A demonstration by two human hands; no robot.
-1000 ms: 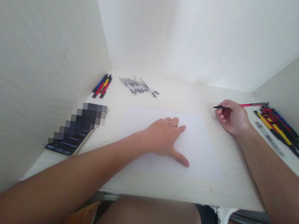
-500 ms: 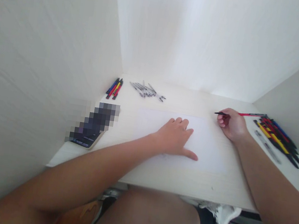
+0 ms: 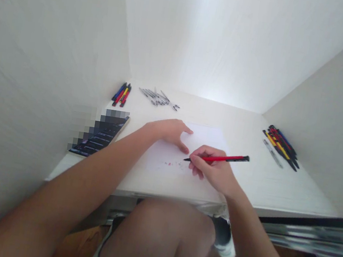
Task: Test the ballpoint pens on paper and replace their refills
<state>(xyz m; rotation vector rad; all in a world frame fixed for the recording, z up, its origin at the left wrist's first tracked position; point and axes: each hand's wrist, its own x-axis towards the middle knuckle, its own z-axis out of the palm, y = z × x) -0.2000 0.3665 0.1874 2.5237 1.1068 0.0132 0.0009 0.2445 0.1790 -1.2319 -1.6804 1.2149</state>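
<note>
A sheet of white paper [image 3: 212, 135] lies on the pale desk, with small coloured marks on its lower part. My left hand [image 3: 172, 132] rests on the paper's left side, thumb and forefinger spread apart. In my right hand [image 3: 209, 165] is a red pen [image 3: 226, 158] with a black tip and black end, held in a writing grip. Its tip points left, close above or touching the paper near the marks; I cannot tell which.
A phone [image 3: 102, 135], partly blurred out, lies at the left. Behind it are several coloured pens [image 3: 121, 94], then a heap of clear pens [image 3: 158, 97]. Several more coloured pens [image 3: 281, 147] and a clear pen [image 3: 272, 153] lie at the right. Walls enclose the desk on three sides.
My right hand has moved left from beside the pens at the right onto the paper, bringing the red pen along. My left hand has shifted left, uncovering the marks. The view has turned slightly.
</note>
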